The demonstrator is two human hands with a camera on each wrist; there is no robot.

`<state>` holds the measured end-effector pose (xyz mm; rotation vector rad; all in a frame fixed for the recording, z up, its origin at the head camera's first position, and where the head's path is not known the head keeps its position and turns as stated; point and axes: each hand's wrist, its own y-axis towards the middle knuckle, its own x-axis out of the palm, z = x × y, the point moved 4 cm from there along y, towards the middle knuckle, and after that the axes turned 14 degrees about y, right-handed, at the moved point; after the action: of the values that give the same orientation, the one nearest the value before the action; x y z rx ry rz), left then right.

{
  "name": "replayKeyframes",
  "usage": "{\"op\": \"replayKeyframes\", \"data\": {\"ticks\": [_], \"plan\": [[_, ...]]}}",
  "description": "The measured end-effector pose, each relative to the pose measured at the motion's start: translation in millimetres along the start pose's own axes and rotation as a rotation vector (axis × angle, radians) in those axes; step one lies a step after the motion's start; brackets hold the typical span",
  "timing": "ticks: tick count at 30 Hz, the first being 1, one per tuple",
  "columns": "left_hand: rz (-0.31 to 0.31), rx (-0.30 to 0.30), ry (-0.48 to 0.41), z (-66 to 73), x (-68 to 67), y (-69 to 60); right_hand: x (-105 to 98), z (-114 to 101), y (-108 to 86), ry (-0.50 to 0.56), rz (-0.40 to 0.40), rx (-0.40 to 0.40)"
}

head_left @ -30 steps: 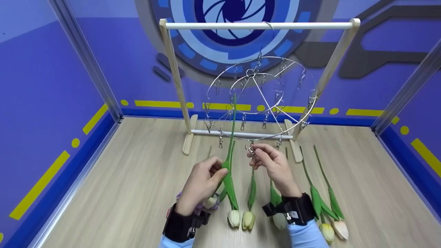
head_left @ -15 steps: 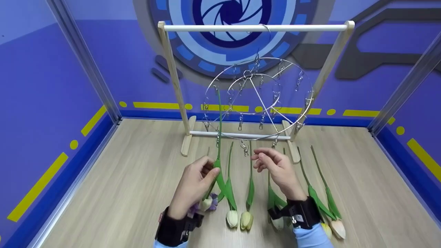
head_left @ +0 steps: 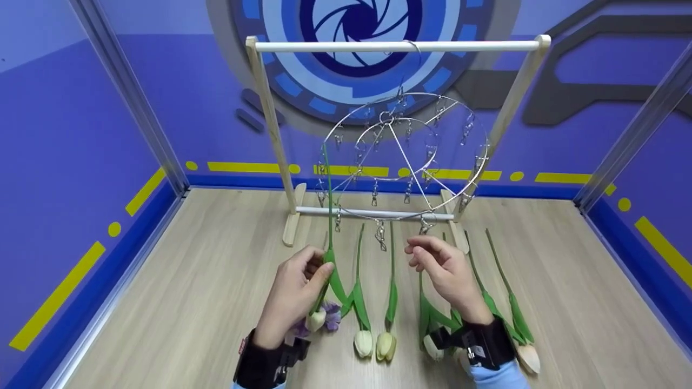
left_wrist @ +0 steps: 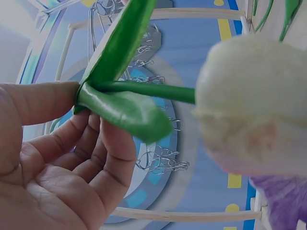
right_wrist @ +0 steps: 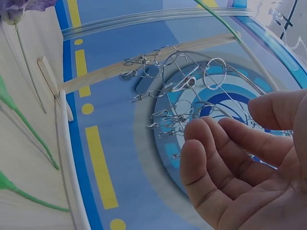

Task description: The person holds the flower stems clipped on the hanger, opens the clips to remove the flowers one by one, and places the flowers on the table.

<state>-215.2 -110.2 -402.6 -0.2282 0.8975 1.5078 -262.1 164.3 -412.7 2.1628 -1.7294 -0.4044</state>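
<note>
My left hand (head_left: 294,286) pinches a white tulip (head_left: 315,320) at its leaf base between thumb and fingers. The tulip's bloom hangs down, and its green stem points up past the left side of a round wire hanger (head_left: 416,173). In the left wrist view the bloom (left_wrist: 254,105) is close up, with the leaf folded at the thumb. My right hand (head_left: 446,273) hovers right of a dangling metal clip (head_left: 381,237), its fingers loosely bent with nothing between them. Several more clips hang from the hanger's two rings.
The hanger hooks over the white bar (head_left: 335,47) of a wooden rack. On the table lie a pale tulip (head_left: 363,344), a yellowish tulip (head_left: 386,346), a peach tulip (head_left: 529,357) and others partly under my right wrist. A purple flower (head_left: 332,316) lies behind the held bloom.
My right hand has let go of the metal clip and drawn away to the right; the clip now hangs free. My left hand has moved left with the tulip.
</note>
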Motion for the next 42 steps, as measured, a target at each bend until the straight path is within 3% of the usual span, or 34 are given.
{"op": "replayKeyframes", "data": {"ticks": [5, 9, 18, 42], "plan": [[0.034, -0.008, 0.004, -3.4, -5.4, -1.5, 1, -4, -3.9, -0.093, -0.03, -0.104], [0.051, -0.033, 0.0, -7.0, -11.4, -2.5, -1, -5, -6.3, -0.153, -0.043, -0.143], [0.087, -0.071, -0.019, -15.6, -25.7, -3.6, -3, -4, -9.3, -0.21, -0.039, -0.136], [0.112, -0.2, 0.005, -46.9, -51.3, -2.3, 4, 1, -5.5, -0.23, -0.073, -0.116]]}}
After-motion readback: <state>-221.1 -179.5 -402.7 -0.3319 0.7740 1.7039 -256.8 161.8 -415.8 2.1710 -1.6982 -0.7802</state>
